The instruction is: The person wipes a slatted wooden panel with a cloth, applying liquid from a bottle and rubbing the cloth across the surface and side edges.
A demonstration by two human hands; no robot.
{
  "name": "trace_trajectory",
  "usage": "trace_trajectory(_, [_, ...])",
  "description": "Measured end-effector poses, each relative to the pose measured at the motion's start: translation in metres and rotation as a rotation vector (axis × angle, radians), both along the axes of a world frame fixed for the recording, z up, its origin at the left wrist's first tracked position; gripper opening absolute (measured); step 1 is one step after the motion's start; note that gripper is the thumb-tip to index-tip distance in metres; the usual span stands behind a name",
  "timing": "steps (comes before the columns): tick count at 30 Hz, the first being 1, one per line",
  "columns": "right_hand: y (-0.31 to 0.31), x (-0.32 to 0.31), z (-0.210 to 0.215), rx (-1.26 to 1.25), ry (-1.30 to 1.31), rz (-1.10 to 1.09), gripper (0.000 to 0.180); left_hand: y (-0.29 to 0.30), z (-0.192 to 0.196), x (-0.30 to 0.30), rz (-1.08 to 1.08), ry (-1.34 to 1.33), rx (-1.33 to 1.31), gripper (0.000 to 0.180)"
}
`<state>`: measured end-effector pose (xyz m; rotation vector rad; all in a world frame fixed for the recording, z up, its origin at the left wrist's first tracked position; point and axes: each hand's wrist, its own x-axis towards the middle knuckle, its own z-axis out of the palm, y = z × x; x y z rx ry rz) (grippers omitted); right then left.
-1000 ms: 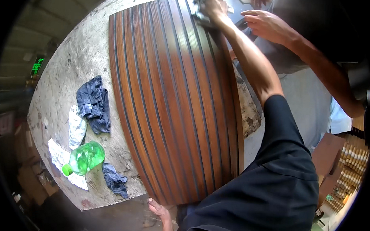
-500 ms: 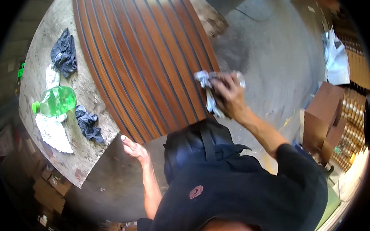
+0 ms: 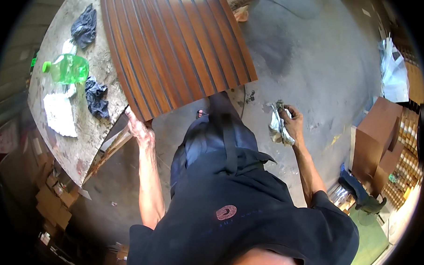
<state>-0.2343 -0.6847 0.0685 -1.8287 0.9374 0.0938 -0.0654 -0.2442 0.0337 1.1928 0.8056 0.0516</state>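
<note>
Looking down from my head, I am holding the near corner of the big brown wooden panel with my left hand. My fingers are curling around its edge, so this hand is closed on the wood. The panel has long grooves and is lying on a rough grey table, with its near end sticking out past the table over the floor. My right hand is squeezing a crumpled white rag, with my fingers wrapped tight around it. The rag is hanging out over the grey floor, well away from the panel. Half a second ago this hand was pressing the rag on the near end of the panel, and a second ago it was reaching to the far end. Now the rag is off the wood, so I think the wiping is pausing or that strip is finished. My left hand was just beside the corner before, and now it is gripping it, so maybe I am getting ready to shift the panel. On the table, left of the panel, a green bottle is lying near a white cloth and two dark rags. A brown box is standing far to my right.
</note>
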Motion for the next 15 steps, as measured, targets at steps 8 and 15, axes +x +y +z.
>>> trace_trajectory(8, [0.045, 0.113, 0.079, -0.243, -0.334, 0.196, 0.023, -0.009, 0.007, 0.002, 0.049, -0.03, -0.136, 0.064])
trace_trajectory(15, [0.082, 0.218, 0.035, -0.899, -0.566, 0.61, 0.025, -0.004, -0.003, 0.003, 0.014, -0.113, -0.265, 0.048])
